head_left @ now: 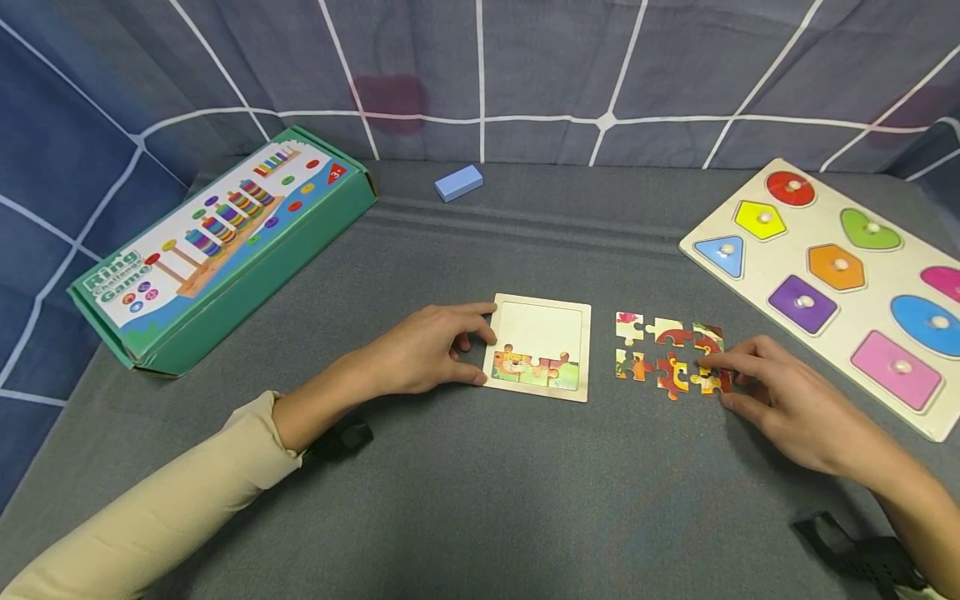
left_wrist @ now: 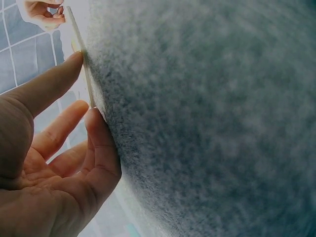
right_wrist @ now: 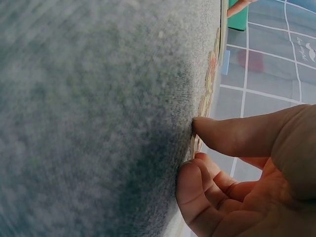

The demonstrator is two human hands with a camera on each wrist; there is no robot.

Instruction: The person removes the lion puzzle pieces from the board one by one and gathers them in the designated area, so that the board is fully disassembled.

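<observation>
A square wooden puzzle tray lies on the grey cloth, with joined lion-picture pieces along its lower part. My left hand touches the tray's left edge, index finger near the upper corner and thumb near the lower one. In the left wrist view, the tray appears edge-on beside the fingertips. Several loose jigsaw pieces lie in two rows right of the tray. My right hand pinches the lower right jigsaw piece between thumb and fingers, low at the cloth.
At the left lies a green ring game box. A small blue block sits near the back. To the right, a shape-peg board reaches close behind my right hand. A checked curtain borders the back.
</observation>
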